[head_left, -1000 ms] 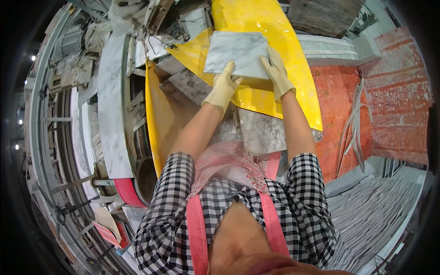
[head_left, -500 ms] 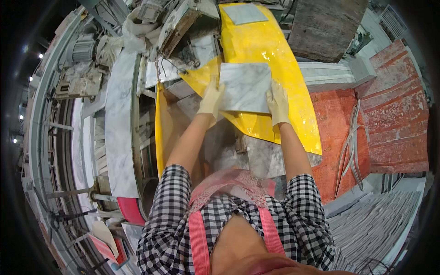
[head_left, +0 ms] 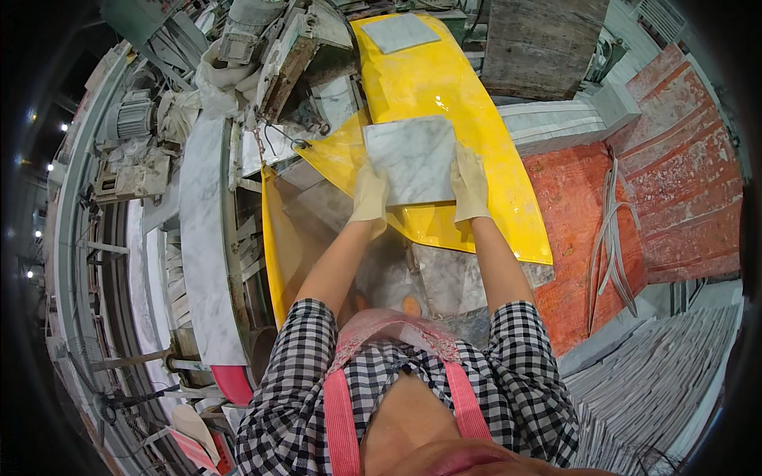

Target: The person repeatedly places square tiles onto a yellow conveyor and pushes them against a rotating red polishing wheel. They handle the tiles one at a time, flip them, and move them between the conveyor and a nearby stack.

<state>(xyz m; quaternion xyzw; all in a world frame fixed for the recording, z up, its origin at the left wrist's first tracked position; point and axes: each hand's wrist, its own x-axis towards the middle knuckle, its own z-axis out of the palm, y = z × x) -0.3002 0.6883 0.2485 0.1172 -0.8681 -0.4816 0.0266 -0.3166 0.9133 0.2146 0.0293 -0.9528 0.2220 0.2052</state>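
Orange-red sheeting point(head_left: 571, 222) covers the ground right of the person and, farther right, rises in rough folds. A glossy yellow sheet point(head_left: 468, 87) slopes away in front, its near corner running beneath the work; another yellow flap point(head_left: 274, 246) stands upright left of the left forearm, hemming in that side. At lower right is a dense stack of thin grey-white slabs point(head_left: 643, 397). A long marble slab point(head_left: 205, 238) stretches along the left, and a weathered dark board point(head_left: 548, 44) lies beyond the sheeting. A rust-stained metal block point(head_left: 298, 59) crowds the far left. The square grey-veined tile point(head_left: 410, 161) is held between both hands, over the yellow sheet; a second tile point(head_left: 399, 32) rests at its far end. The gloved left hand point(head_left: 370, 194) grips the lower left edge, finger positions unclear. The gloved right hand point(head_left: 470, 182) presses the right edge, fingers close together.
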